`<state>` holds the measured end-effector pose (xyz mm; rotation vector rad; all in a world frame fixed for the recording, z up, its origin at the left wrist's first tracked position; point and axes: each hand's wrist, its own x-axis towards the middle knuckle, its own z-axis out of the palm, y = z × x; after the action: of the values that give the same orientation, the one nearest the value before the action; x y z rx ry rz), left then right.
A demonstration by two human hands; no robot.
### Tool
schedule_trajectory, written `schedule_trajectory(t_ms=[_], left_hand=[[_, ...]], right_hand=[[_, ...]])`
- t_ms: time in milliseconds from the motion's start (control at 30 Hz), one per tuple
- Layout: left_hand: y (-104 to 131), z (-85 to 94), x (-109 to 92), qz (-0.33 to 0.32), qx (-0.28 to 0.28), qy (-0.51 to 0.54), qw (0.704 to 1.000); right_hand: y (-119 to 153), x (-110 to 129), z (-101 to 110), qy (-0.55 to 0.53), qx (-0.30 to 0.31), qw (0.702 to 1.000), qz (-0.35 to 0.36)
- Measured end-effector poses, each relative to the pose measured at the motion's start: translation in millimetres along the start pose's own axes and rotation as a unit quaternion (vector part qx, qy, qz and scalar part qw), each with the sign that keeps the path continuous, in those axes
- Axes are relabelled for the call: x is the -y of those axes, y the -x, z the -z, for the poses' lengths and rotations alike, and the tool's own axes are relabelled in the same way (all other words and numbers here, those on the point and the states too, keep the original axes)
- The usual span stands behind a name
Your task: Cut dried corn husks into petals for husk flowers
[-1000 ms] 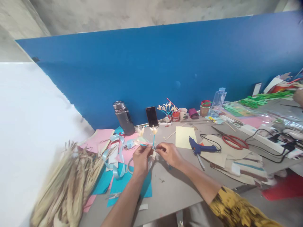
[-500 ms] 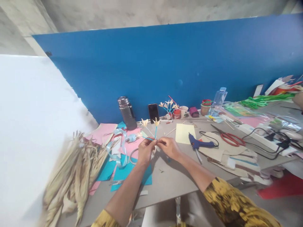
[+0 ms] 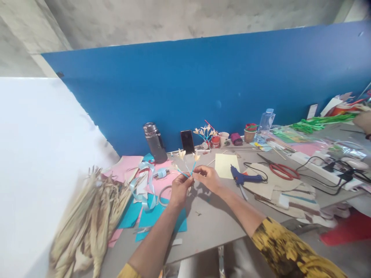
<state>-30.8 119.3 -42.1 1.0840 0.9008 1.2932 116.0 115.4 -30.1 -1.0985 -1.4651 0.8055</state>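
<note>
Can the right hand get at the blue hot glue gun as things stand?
Probably yes: the blue hot glue gun lies just right of the right hand, with nothing visible on top or standing between. The hand is occupied at the flower stems, though, so it would likely have to leave them first.

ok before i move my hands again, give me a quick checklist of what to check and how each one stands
1. Left hand has a grip on the stems: ok, pinched near their lower ends.
2. Right hand has a firm grip: cannot tell, its fingertips are at the stems but the contact is too small to see.
3. Flower heads free of the fingers: ok, two show above the hands.
4. Table free of scraps: not ok, a white strip lies near the front edge.
5. Glue gun cool: cannot tell from a picture.
</note>
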Motion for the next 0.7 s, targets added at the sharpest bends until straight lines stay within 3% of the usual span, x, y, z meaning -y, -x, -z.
schedule_trajectory(t_ms=[300, 500, 700], left_hand=[[4, -3.5, 15, 0.007, -0.045, -0.039, 0.998], [8, -12.1, 9, 0.019, -0.07, 0.026, 0.997], [9, -12.9, 7, 0.048, -0.072, 0.084, 0.993]], right_hand=[[3, -5, -14, 0.008, -0.079, 0.996, 0.032], [2, -7, -19, -0.11, -0.074, 0.989, -0.065], [3, -11, -27, -0.213, -0.08, 0.968, -0.111]])
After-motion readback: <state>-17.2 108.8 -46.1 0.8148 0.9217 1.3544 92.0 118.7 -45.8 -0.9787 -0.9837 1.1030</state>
